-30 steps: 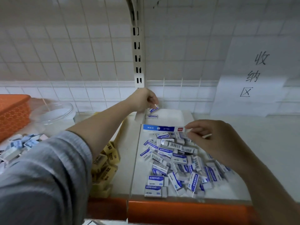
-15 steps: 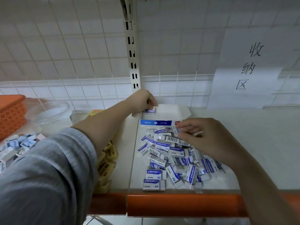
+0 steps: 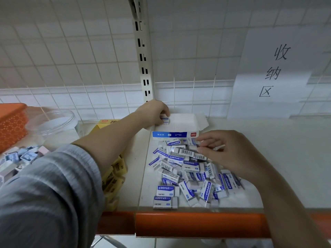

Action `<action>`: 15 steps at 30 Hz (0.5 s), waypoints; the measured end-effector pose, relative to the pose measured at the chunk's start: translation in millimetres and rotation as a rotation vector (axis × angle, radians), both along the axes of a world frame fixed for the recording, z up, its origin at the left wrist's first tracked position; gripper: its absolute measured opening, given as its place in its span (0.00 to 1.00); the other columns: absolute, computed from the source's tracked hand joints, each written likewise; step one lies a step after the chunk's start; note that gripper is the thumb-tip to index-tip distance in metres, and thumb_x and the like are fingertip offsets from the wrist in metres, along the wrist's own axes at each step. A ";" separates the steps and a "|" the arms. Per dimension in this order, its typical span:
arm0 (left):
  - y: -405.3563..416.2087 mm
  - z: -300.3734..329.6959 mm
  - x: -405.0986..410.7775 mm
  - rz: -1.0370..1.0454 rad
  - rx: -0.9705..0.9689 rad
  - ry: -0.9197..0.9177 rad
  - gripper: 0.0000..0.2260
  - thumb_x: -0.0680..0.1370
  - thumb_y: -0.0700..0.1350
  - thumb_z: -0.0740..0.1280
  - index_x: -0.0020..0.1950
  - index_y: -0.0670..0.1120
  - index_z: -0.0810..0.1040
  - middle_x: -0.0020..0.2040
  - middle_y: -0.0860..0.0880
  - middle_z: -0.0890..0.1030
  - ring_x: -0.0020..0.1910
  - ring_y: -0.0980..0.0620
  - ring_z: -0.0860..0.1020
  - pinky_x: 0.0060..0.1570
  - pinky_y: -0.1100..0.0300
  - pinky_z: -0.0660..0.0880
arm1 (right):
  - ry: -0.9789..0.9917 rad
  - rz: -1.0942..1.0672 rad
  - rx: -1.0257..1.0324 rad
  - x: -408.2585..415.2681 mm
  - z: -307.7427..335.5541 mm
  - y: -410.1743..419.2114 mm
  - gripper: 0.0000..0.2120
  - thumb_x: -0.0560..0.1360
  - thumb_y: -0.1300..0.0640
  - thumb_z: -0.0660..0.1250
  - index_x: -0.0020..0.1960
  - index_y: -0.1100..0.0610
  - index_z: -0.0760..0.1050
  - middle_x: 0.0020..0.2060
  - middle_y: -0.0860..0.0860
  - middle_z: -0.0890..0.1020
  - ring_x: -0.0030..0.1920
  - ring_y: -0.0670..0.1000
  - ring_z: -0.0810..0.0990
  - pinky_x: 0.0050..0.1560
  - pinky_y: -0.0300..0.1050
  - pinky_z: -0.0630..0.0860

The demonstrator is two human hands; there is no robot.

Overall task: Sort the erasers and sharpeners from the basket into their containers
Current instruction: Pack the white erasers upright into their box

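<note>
The left hand [image 3: 154, 111] pinches one light, stiff, paper-sleeved eraser [image 3: 165, 120] by its long sides over the white box [image 3: 186, 122], while the right hand [image 3: 225, 151], its grip narrow, fingers the eraser pile [image 3: 188, 169].

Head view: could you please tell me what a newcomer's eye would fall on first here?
A heap of blue-and-white erasers covers the middle of the shelf. Behind it, the left hand holds one eraser at the open white box, while the right hand reaches into the heap. A paper sign hangs on the wall at right.
</note>
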State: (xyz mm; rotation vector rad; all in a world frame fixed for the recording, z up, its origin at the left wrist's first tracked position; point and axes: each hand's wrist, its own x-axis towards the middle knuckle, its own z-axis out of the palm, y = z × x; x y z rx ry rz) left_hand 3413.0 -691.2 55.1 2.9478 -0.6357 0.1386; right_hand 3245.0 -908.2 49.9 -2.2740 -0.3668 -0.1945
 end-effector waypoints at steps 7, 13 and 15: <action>7.1 3.1 -2.8 -0.024 -0.002 0.056 0.16 0.74 0.38 0.69 0.61 0.49 0.77 0.59 0.49 0.78 0.53 0.52 0.76 0.54 0.57 0.75 | 0.010 -0.018 -0.012 0.3 -1.8 -3.8 0.11 0.71 0.52 0.72 0.53 0.43 0.79 0.42 0.38 0.81 0.44 0.31 0.77 0.40 0.19 0.67; 9.3 14.4 -30.4 -0.023 -0.172 0.029 0.12 0.76 0.49 0.68 0.57 0.48 0.80 0.56 0.51 0.80 0.51 0.55 0.75 0.49 0.63 0.71 | 0.079 -0.012 -0.111 0.8 -1.1 -8.1 0.14 0.70 0.50 0.72 0.56 0.45 0.79 0.43 0.36 0.78 0.47 0.34 0.76 0.39 0.23 0.68; 10.3 17.7 -44.2 -0.033 -0.216 0.055 0.10 0.76 0.49 0.68 0.54 0.48 0.81 0.52 0.52 0.81 0.50 0.55 0.77 0.48 0.63 0.73 | 0.102 0.010 -0.140 1.7 -1.6 -7.4 0.15 0.71 0.50 0.72 0.57 0.46 0.79 0.43 0.36 0.77 0.48 0.35 0.76 0.43 0.25 0.66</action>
